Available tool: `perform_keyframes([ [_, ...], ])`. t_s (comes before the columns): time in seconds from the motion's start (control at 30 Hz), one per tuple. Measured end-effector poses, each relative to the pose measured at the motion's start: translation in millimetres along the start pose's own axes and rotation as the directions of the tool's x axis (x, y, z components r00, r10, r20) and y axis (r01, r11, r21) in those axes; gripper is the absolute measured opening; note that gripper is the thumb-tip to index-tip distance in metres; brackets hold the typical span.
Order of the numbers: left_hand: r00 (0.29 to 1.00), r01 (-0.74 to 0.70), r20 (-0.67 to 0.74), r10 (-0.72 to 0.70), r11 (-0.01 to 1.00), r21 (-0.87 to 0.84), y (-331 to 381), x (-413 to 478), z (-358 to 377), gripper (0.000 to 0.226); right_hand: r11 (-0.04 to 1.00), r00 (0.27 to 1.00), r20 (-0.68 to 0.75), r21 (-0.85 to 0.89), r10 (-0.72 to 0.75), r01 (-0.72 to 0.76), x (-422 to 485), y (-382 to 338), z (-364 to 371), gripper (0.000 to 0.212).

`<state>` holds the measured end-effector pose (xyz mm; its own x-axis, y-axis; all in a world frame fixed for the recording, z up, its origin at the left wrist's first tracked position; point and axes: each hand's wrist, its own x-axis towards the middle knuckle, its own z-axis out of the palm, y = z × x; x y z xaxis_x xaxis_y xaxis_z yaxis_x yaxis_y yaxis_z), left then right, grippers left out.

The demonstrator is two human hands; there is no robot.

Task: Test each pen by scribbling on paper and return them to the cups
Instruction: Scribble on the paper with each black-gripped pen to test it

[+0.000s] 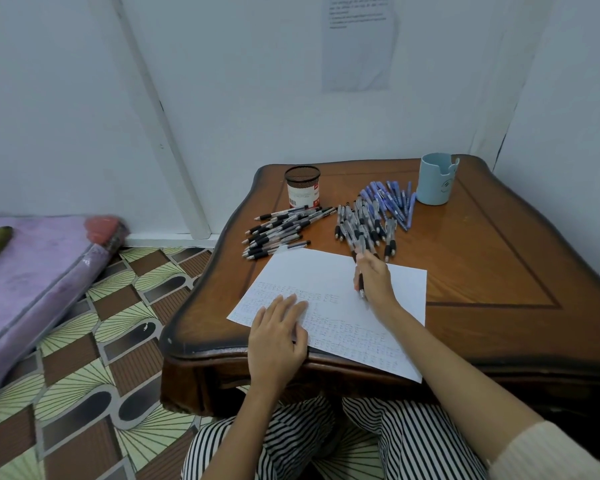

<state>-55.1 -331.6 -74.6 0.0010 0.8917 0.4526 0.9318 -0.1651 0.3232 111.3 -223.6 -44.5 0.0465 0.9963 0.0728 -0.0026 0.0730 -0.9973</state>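
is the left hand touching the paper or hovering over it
Touching. The head view shows the left hand lying flat on the paper, fingers straight across the scribbled rows, with no gap visible.

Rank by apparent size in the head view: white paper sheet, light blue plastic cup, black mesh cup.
Largest: white paper sheet
Then: light blue plastic cup and black mesh cup, nearly alike, so unranked.

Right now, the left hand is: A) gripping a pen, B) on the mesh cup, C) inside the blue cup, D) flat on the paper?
D: the left hand lies with straight fingers on the paper, holding nothing, while the right hand holds the pen.
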Motion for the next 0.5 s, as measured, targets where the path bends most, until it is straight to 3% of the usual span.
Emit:
perform_keyframes([
  [0.3, 0.999, 0.02, 0.03, -0.019, 1.0, -0.018, 1.3, 0.3, -2.9, 0.043, 0.967, 0.997, 0.002, -0.243, -0.078, 0.077, 5.3, -3.7, 6.4, 0.027],
  [0.5, 0.987, 0.108, 0.123, -0.099, 0.992, -0.07, -0.3, 24.3, -14.9, 0.038, 0.802, 0.993, -0.001, -0.59, -0.117, 0.094, 54.7, -25.6, -5.6, 0.025],
])
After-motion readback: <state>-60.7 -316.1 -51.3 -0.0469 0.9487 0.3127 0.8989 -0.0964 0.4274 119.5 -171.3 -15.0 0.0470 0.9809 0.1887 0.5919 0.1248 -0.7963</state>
